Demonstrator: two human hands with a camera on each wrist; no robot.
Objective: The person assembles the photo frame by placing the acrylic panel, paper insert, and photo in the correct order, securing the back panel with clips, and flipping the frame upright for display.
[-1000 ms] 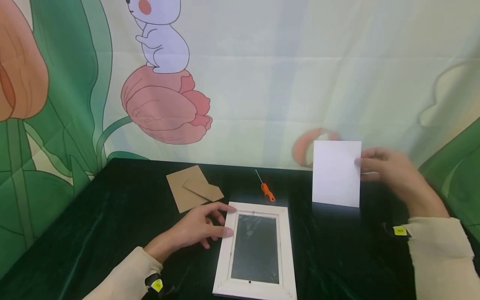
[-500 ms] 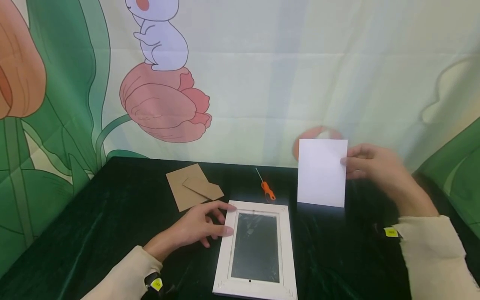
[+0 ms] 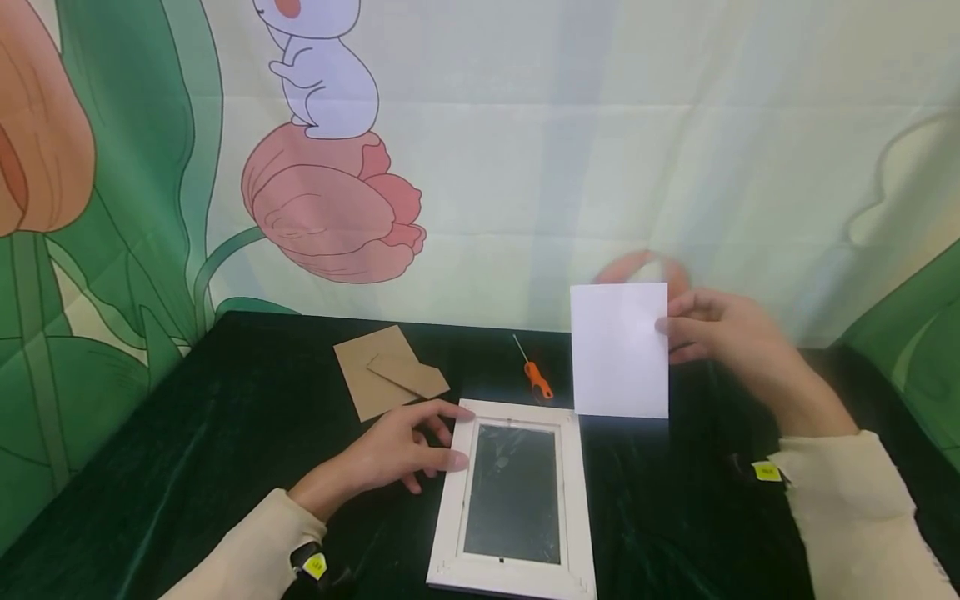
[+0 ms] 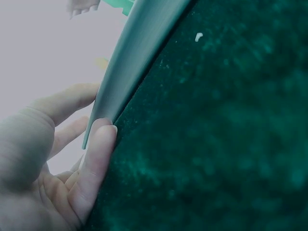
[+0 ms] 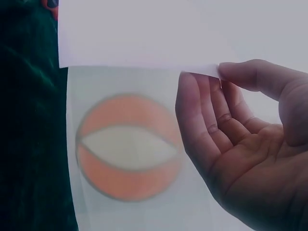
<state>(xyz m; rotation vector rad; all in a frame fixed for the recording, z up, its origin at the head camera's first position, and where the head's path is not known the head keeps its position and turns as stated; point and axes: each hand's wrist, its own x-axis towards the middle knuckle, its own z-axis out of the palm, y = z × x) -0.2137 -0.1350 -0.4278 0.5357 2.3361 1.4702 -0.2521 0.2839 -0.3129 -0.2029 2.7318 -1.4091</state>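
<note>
A white picture frame (image 3: 446, 517) lies on the dark green cloth with a dark glossy pane inside its rim. My left hand (image 3: 375, 454) rests at its upper left edge, thumb and index fingertip touching the rim. In the left wrist view, fingers of my left hand (image 4: 57, 159) touch the side of the frame (image 4: 127, 62). Upright at the frame's upper right corner, a blank white sheet (image 3: 618, 350) is held up by my right hand (image 3: 742, 346). The right wrist view shows my right hand (image 5: 240, 125) pinching the edge of the sheet (image 5: 139, 33) between thumb and fingers.
Two brown board pieces, one a flat panel (image 3: 360, 375) under a smaller angled piece (image 3: 412, 377), lie behind my left hand. An orange-handled screwdriver (image 3: 537, 380) lies behind the frame. A printed curtain (image 3: 487, 167) hangs beyond the table's back edge.
My right hand has carried the white sheet leftward, closer to the frame's upper right corner. The left hand and frame stay in place.
</note>
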